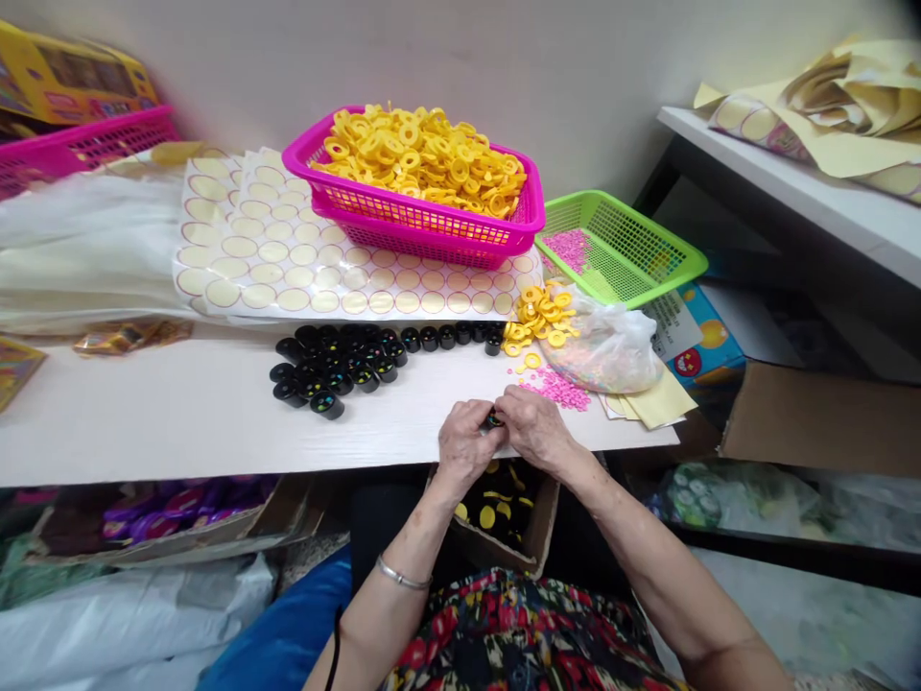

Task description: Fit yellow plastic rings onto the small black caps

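Observation:
Between my two hands, at the table's front edge, is a small black cylinder [494,418] with coloured specks on its top. My left hand [466,443] is closed around its side. The fingertips of my right hand [532,427] press at its upper edge; whether they pinch a small piece is hidden. A cluster of similar black cylinders [327,404] stands to the left, with a row of more running right. Tiny pink pieces [565,389] and a pile of yellow ring-shaped pieces [543,315] lie just beyond my right hand. Below, a cardboard box [536,542] holds black and yellow pieces.
A pink basket [432,230] full of yellow rings sits on sticker sheets [251,278] at the back. To its right are a green basket [640,250] and a clear plastic bag [611,350]. An open carton [813,413] stands at the right.

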The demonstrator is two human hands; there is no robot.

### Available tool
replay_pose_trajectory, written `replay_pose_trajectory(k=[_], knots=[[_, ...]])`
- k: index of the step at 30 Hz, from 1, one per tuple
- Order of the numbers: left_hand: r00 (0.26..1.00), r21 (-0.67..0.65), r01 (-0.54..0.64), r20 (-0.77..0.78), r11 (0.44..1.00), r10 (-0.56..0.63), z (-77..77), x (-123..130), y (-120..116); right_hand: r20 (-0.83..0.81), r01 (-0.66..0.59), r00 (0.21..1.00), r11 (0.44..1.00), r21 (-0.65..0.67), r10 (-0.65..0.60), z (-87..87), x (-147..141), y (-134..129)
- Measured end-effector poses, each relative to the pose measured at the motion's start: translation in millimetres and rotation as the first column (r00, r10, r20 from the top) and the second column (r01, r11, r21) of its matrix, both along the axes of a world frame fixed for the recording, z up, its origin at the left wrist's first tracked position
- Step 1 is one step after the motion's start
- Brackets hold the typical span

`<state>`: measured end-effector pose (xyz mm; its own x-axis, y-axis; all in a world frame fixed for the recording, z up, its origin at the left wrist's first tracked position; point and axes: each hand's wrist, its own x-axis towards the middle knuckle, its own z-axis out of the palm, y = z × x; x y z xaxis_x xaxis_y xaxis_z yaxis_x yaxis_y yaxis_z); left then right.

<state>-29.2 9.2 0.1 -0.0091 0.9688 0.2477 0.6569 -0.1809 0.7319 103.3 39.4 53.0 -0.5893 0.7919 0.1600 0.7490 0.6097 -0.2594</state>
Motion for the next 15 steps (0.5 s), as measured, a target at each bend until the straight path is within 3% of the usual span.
replay_pose_trajectory(k=[11, 15], knots=[[0.999, 0.018, -0.003, 0.053, 1.0, 0.002, 0.2, 0.5, -2.3, 0.217, -0.159, 0.963, 0.987, -0.011, 0.157, 5.1, -11.7, 0.2], [1.0, 0.012, 0.005, 0.026, 1.0, -0.005, 1.1, 0.2, -1.6, 0.084, -0.148, 0.984, 0.985, -0.094, 0.156, 7.7, -6.4, 4.2]])
